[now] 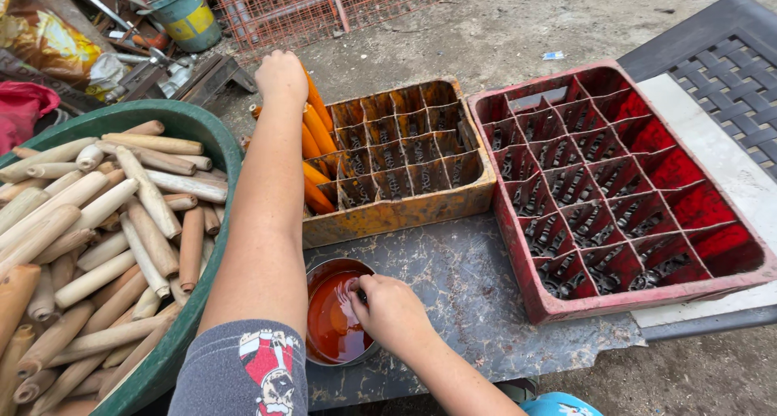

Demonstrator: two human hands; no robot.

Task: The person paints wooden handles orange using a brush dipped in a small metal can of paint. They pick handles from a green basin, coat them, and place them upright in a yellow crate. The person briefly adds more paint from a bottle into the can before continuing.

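Observation:
My left hand (pixel 281 74) reaches forward over the left side of the orange compartment crate (pixel 405 210), closed on the top of an orange-stained wooden handle (pixel 316 102) that stands in it beside other stained handles (pixel 316 196). My right hand (pixel 388 307) rests at the rim of a small round tin (pixel 333 315) of orange-brown stain, fingers pinched at the liquid's edge; what they hold is hidden. A green tub (pixel 197 137) on my left is piled with bare wooden handles (pixel 97 222).
A red compartment crate (pixel 615 189) stands to the right on a grey stained board (pixel 461 295). A dark woven plastic surface (pixel 732 60) lies at the far right. Wire mesh (pixel 324 7), a paint bucket (pixel 186 11) and clutter sit at the back.

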